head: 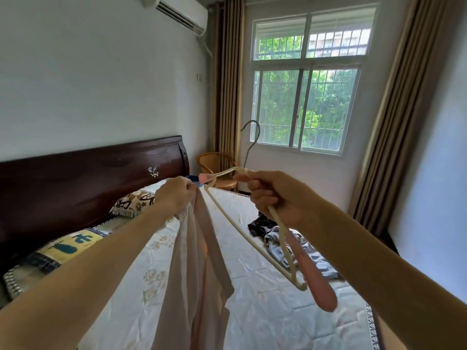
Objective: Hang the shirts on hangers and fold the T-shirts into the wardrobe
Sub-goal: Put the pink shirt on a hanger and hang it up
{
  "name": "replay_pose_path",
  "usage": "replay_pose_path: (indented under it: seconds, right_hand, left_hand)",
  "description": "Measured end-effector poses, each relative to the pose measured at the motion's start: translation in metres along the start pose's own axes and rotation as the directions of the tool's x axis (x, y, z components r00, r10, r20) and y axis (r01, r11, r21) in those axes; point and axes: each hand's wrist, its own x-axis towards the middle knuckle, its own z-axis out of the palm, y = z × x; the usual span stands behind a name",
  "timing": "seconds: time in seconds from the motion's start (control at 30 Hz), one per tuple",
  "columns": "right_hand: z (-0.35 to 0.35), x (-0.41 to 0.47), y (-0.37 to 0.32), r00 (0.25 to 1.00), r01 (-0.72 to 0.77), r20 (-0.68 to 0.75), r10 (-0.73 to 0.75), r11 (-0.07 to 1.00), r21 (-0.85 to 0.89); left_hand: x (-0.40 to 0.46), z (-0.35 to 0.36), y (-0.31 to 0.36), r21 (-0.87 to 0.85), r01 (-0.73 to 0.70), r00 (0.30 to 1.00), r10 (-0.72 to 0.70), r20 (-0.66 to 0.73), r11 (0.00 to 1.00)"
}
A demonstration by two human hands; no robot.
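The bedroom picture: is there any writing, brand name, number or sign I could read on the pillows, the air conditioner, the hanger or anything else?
None can be read.
Yellow pillow: dark blue shapes, possibly characters or a picture; cannot tell.
Air conditioner: no legible brand or label.
Headboard: a small flower ornament, no text.
Hanger and pale shirt: no visible print or tag.
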Motion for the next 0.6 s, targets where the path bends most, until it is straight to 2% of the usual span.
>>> replay_pose_path:
  seconds: [0.37, 0.6]
  right_hand:
    - [0.003, -0.031, -0.019, 1.0, 0.029, -0.001, -0.029, 0.999, -0.013]
    - [0.007, -0.024, -0.023, 0.999, 0.038, 0.005, -0.037, 0.999, -0.039]
  left_hand:
    - [0.052, -0.023, 0.034, 0.089, -0.025, 0.989, 0.037, -0.141, 0.996]
    - [0.067, -0.029, 0.051, 0.062, -0.145, 0.982, 0.151, -0.109, 0.987]
